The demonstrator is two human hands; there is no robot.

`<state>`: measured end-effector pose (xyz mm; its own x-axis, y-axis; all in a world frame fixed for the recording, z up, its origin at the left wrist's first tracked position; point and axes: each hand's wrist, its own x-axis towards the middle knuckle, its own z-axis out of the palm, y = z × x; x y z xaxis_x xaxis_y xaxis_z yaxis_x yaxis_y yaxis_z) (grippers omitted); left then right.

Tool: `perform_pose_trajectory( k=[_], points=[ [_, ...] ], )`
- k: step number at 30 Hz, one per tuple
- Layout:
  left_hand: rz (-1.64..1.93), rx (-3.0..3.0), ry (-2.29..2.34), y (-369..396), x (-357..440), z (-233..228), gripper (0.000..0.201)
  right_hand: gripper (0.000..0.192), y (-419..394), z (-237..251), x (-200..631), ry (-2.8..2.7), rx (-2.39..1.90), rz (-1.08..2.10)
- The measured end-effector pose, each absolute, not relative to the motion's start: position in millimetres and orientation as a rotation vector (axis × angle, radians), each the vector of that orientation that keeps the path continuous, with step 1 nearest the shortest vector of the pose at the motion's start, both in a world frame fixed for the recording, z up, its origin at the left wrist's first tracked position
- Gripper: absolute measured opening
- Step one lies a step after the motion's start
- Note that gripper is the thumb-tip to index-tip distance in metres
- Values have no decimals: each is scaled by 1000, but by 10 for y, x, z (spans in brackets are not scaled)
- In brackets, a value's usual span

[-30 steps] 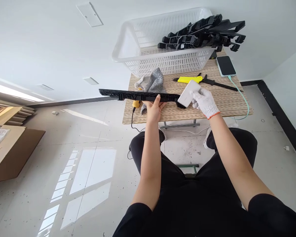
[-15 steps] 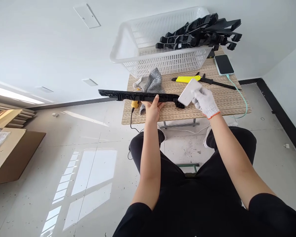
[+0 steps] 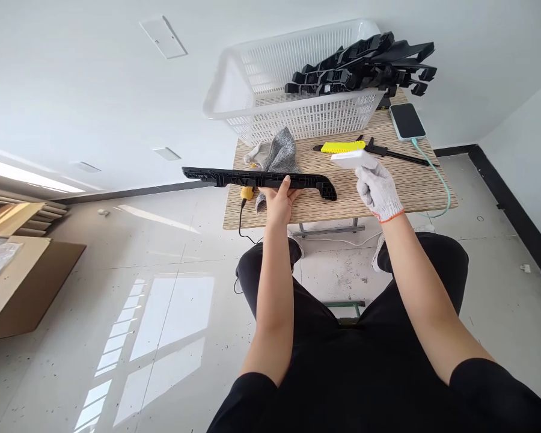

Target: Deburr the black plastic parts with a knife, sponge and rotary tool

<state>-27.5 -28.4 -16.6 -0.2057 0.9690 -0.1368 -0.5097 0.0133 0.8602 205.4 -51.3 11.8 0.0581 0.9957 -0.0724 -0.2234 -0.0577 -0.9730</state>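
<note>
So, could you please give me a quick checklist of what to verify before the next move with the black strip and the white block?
1. Left hand grips the black strip near its middle: ok.
2. Strip held level above the table: ok.
3. Gloved right hand holds the white block: ok.
4. Block touching the strip's right end: not ok, it is apart.
5. Yellow knife lies clear of both hands: ok.
6. Knife blade retracted: cannot tell.
</note>
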Motion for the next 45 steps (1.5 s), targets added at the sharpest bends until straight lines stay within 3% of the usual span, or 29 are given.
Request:
perform_pose_trajectory(
  k=[5, 13, 17, 32, 45],
  points=[
    [1528, 578, 961, -317, -265, -126, 74, 43, -557, 171, 2097, -1079, -1125, 1340],
    [1538, 490, 962, -334, -246, -63, 75, 25, -567, -2, 1937, -1383, -1192, 1066],
    [1538, 512, 953, -324, -252, -77, 71, 24, -605, 11, 1945, -1498, -1234, 1224],
    [1524, 500, 947, -305, -261, -101, 72, 27, -568, 18, 1980, -1286, -1174, 1313],
    [1491, 519, 976, -310, -272, -79, 67, 28, -617, -59, 1917, -1265, -1172, 1164]
  ],
)
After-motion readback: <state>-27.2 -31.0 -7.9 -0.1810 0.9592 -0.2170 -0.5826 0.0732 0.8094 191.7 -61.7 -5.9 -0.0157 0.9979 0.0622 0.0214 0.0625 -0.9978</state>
